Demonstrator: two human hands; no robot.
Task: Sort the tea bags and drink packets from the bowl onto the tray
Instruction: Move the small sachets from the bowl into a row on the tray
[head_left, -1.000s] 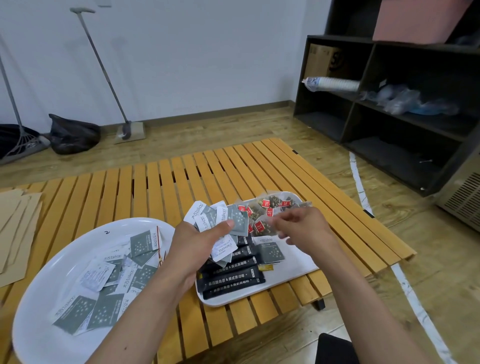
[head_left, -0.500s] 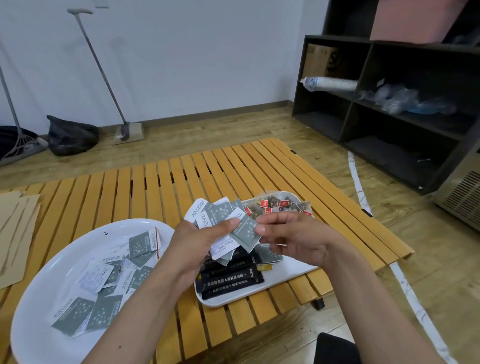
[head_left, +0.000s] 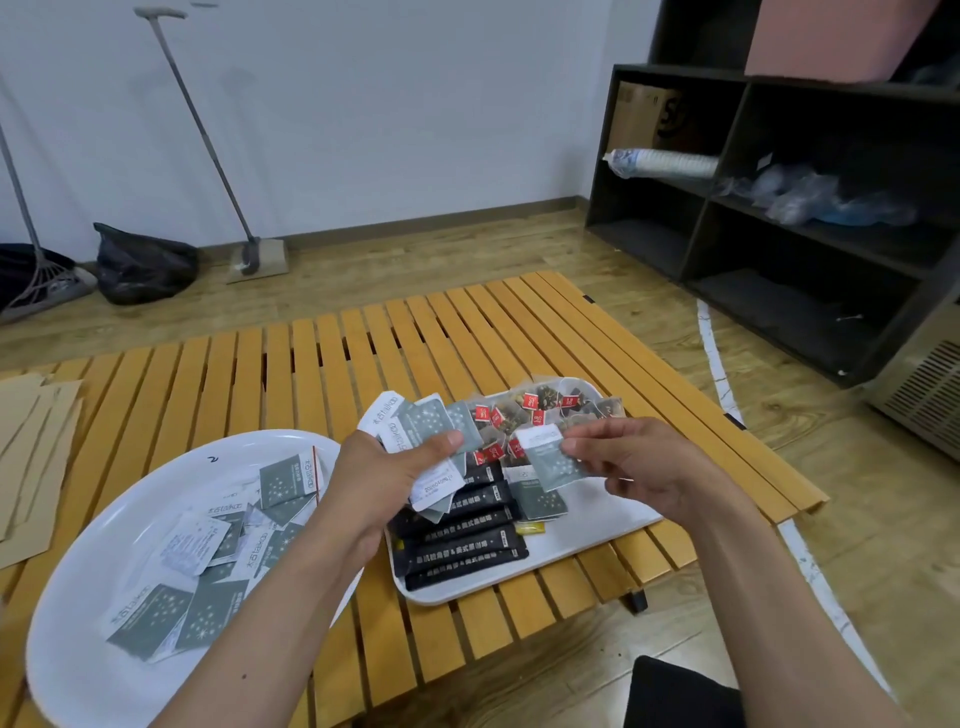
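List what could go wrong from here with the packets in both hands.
1. The left hand grips a loose fan of grey packets; some could slip onto the slatted table or through its gaps.
2. The right hand pinches a single packet by one edge above the tray; it may drop onto the wrong group.

Two bare forearms, no sleeves in view, bare left hand (head_left: 384, 478), bare right hand (head_left: 639, 467), no rings, watch or gloves, small dark mole on left forearm

Bowl: large white oval bowl (head_left: 104, 675) by my left arm, grey-and-white square packets (head_left: 208, 613) loose inside.
Tray: white rectangular tray (head_left: 613, 525), black stick packets (head_left: 462, 551) near edge, red-tagged tea bags (head_left: 540, 410) far end.
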